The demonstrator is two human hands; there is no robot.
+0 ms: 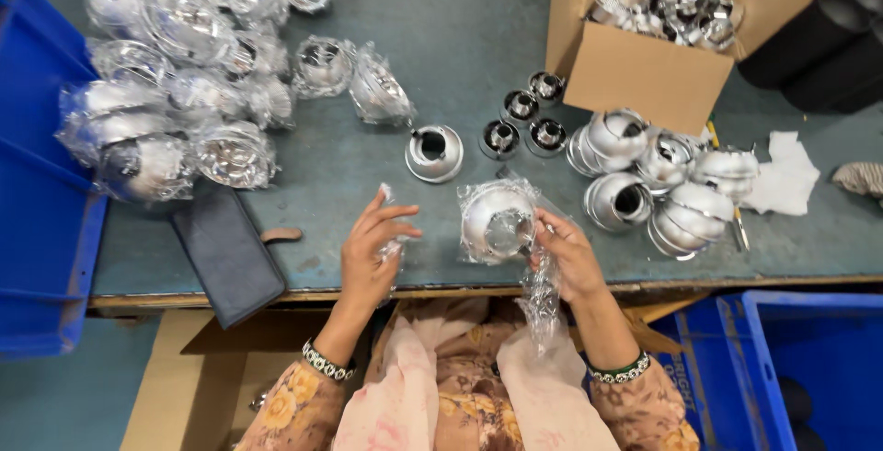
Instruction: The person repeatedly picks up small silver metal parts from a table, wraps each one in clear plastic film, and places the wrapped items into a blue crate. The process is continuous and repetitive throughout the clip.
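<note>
Grey-green tabletop (460, 37), open cardboard box (644, 74) of chrome parts at far right, heap of bagged reflectors (175, 74) at far left, right hand (570, 253) gripping bagged chrome reflector (497, 221) at near edge, left hand (372, 253) pinching clear plastic film (394, 249) beside it
</note>
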